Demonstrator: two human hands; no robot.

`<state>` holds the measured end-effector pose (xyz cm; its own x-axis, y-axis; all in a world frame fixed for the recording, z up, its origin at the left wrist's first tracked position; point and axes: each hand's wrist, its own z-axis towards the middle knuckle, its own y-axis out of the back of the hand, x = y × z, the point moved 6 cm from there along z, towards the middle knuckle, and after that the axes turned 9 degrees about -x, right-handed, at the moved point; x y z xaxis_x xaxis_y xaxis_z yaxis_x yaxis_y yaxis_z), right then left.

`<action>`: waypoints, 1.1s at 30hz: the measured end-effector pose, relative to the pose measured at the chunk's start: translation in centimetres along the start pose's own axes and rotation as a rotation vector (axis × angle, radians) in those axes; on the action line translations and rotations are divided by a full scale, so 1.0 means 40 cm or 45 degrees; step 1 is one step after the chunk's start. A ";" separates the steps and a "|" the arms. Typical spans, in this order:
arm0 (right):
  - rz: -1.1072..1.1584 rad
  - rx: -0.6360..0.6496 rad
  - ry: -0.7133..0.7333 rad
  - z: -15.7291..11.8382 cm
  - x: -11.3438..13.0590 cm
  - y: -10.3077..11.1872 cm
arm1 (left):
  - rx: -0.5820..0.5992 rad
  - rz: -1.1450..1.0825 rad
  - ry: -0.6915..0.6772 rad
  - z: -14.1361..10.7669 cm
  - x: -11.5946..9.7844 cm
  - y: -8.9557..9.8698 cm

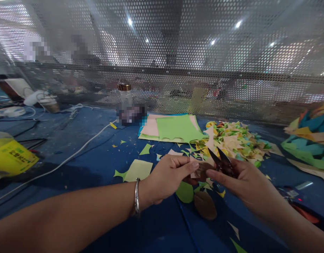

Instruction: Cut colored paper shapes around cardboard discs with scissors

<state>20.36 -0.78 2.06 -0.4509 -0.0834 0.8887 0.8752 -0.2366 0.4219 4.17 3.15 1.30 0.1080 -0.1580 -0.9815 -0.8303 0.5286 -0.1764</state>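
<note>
My left hand [168,175] is closed in a pinch on a pale pink piece of paper [194,172], with a brown oval template [205,169] lying against it. My right hand [243,179] is wrapped around a pair of dark scissors [220,162] whose pointed blades stand apart and aim up and to the left. The right thumb tip also reaches the brown oval's edge. Below the hands, another brown oval [205,205] and a green rounded paper shape [185,192] rest on the blue table [98,196]. Paper scraps lie under and around the hands.
Stacked coloured sheets [180,128] lie behind the hands, beside a heap of cut scraps [238,140]. Piled cut-paper shapes [309,140] stand at the right. A lidded jar [125,95], white cable [80,150] and yellow package [12,158] are leftward. Perforated metal mesh [162,45] walls off the back.
</note>
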 end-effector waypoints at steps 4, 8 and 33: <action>-0.004 0.039 -0.010 -0.001 -0.009 0.001 | 0.050 -0.162 0.139 -0.004 0.005 -0.013; -0.059 0.036 0.002 0.000 -0.011 0.006 | 0.061 -0.213 0.266 -0.007 0.014 -0.018; -0.033 -0.049 -0.016 -0.017 -0.001 0.002 | -0.148 -0.199 0.258 0.002 0.014 0.011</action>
<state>20.33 -1.45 1.92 -0.4711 -0.0645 0.8797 0.8558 -0.2753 0.4380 3.90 3.36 0.68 0.1381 -0.3998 -0.9061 -0.8705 0.3873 -0.3035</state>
